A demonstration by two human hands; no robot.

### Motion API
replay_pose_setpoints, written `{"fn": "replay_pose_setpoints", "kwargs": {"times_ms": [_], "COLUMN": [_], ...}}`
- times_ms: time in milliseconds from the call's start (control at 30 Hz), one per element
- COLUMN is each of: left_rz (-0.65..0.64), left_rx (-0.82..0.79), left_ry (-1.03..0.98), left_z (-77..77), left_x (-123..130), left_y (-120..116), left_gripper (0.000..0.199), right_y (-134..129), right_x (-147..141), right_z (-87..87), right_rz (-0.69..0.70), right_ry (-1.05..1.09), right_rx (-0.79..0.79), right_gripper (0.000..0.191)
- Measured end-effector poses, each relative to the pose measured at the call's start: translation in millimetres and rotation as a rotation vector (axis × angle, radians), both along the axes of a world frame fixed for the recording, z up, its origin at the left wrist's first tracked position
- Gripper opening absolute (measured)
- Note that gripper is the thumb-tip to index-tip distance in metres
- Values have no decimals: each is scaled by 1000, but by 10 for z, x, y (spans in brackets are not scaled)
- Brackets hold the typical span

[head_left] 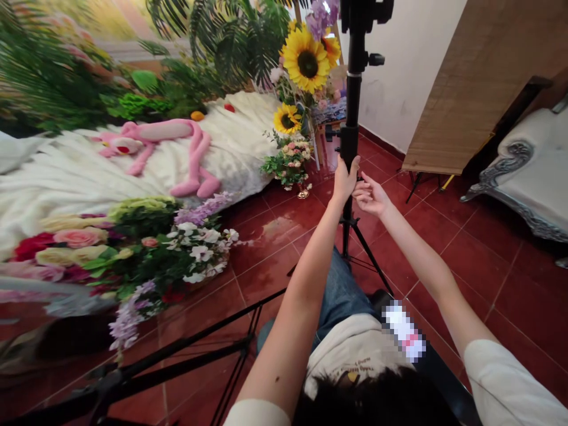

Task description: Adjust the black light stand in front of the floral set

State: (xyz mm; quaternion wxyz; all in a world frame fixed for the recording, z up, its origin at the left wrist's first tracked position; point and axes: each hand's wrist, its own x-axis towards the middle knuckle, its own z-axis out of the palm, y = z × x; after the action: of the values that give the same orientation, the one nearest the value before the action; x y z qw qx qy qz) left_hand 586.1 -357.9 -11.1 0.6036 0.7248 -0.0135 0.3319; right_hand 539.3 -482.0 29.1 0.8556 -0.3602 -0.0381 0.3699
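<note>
A black light stand rises upright in front of me, its thin legs spread on the red floor. My left hand is wrapped round its column just below a thick black collar. Beside it, my right hand has curled fingers at a small knob on the column's right side; the fingertips partly hide what they pinch.
A pink plush toy lies on a white furry cover at the left. Sunflowers stand behind the column. Black tripod legs cross the lower left. A silver-trimmed white sofa is at the right.
</note>
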Motion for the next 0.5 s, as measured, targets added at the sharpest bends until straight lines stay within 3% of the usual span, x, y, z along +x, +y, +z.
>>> {"fn": "replay_pose_setpoints", "kwargs": {"times_ms": [367, 500], "left_rz": [-1, -34], "left_rx": [22, 4], "left_ry": [-4, 8], "left_z": [45, 49], "left_x": [-27, -26], "left_y": [-22, -2], "left_gripper": [60, 61], "right_y": [61, 7], "right_x": [12, 42], "right_z": [35, -2], "right_rz": [35, 87], "right_ry": [39, -64], "right_rx": [-128, -206], "right_gripper": [41, 40]}}
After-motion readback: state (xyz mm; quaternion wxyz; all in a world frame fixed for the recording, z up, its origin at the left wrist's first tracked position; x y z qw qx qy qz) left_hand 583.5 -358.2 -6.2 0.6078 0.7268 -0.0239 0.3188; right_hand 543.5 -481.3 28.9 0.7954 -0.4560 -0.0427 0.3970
